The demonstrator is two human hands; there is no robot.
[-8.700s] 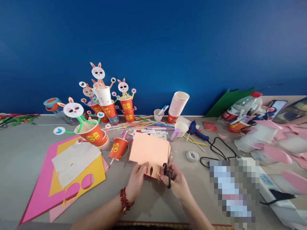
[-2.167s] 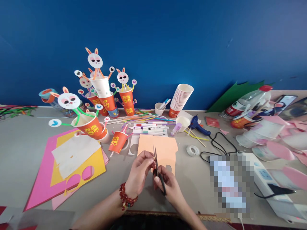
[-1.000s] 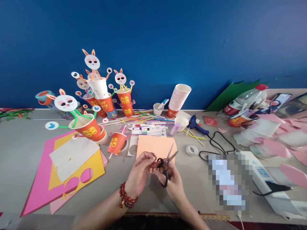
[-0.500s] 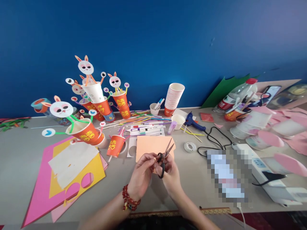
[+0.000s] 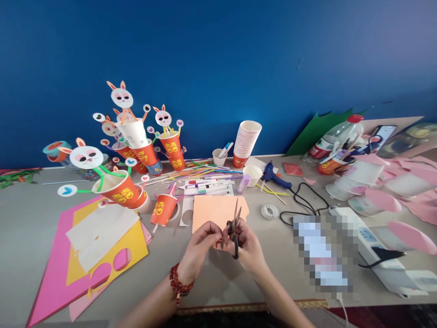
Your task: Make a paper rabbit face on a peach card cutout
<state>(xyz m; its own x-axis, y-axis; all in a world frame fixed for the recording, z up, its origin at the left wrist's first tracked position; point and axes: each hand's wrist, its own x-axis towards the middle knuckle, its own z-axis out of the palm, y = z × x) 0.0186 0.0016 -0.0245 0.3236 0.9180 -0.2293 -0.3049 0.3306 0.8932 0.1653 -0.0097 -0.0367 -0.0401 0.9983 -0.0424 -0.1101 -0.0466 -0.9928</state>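
My right hand (image 5: 246, 248) is closed around a pair of black-handled scissors (image 5: 235, 228), whose blades point up and away, slightly parted. Beside it, my left hand (image 5: 204, 243) pinches something small at the fingertips, too tiny to make out. The fingertips of both hands nearly meet. Under and beyond them lies a peach paper sheet (image 5: 209, 213) with a notched right edge. A beaded bracelet circles my left wrist.
Rabbit-faced red paper cups (image 5: 119, 193) stand at left, behind pink and yellow sheets (image 5: 51, 273). Markers (image 5: 213, 187), stacked cups (image 5: 246, 139), a blue glue gun (image 5: 276, 176) and a tape roll (image 5: 269, 211) lie beyond my hands. A power strip (image 5: 367, 234) sits at right.
The scissors have turned more upright and their blades are closer together. My hands have shifted slightly, with the fingertips still near each other.
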